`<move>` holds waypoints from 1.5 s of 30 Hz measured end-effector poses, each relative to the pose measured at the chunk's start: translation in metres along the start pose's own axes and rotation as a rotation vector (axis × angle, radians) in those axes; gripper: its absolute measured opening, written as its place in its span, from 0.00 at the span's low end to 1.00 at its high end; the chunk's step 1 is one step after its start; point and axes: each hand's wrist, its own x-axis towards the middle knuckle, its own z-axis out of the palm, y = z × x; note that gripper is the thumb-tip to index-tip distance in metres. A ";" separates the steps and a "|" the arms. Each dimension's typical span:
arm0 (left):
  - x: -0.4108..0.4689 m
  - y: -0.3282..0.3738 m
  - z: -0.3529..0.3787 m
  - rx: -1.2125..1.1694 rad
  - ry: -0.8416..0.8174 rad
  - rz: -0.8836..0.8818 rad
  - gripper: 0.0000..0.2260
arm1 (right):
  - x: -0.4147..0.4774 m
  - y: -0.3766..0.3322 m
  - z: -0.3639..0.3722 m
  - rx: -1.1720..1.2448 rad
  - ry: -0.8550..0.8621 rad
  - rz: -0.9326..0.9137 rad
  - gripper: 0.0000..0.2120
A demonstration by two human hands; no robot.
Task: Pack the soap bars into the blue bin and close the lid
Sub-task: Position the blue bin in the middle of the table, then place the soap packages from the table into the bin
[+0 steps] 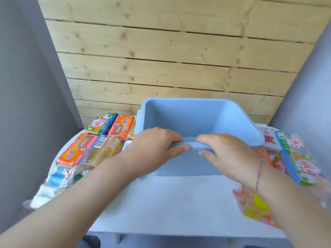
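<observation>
The blue bin (197, 119) stands in the middle of the white table, its inside bare as far as I see. My left hand (154, 149) and my right hand (225, 154) both grip the bin's near rim, fingers curled over the edge. Wrapped soap bars lie on both sides: orange and yellow packs (77, 149) to the left, blue-and-green packs (300, 158) to the right. A yellow pack (256, 208) lies near my right forearm. A pale blue edge behind the bin's left side (138, 120) may be the lid; I cannot tell.
A white table (179, 203) with a rounded left edge holds everything. A wooden plank wall (170, 59) rises close behind the bin. Grey panels (26, 86) flank both sides. A crumpled white-and-blue wrapper (59, 178) hangs over the table's left edge.
</observation>
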 end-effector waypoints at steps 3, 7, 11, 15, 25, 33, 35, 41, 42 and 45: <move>-0.013 0.008 0.003 0.042 0.032 -0.001 0.16 | -0.012 -0.007 0.002 0.036 0.021 0.012 0.03; -0.028 0.013 -0.003 0.017 0.004 0.007 0.13 | -0.025 -0.017 0.001 0.076 0.023 0.031 0.04; -0.045 0.016 -0.008 -0.003 -0.031 0.019 0.11 | -0.038 -0.024 0.004 0.100 0.027 0.015 0.03; -0.054 0.020 -0.005 0.031 0.032 0.049 0.14 | -0.046 -0.027 0.005 0.119 0.044 0.021 0.06; -0.060 0.020 -0.001 0.086 0.121 0.088 0.16 | -0.049 -0.030 0.008 0.127 0.072 0.012 0.03; -0.102 -0.035 -0.028 -0.165 0.496 -0.164 0.14 | -0.054 -0.030 0.004 0.220 0.013 0.034 0.03; -0.114 -0.058 -0.034 -0.187 0.432 -0.268 0.17 | -0.054 -0.031 0.002 0.253 0.006 0.022 0.03; -0.145 -0.111 -0.037 0.054 -0.572 -0.337 0.50 | -0.056 -0.029 -0.002 0.312 -0.002 -0.025 0.02; -0.145 -0.114 -0.032 0.163 -0.635 -0.323 0.54 | -0.056 -0.028 -0.002 0.311 -0.001 -0.028 0.02; -0.142 -0.118 -0.018 0.344 -0.613 -0.280 0.57 | -0.056 -0.027 -0.001 0.304 -0.008 -0.053 0.02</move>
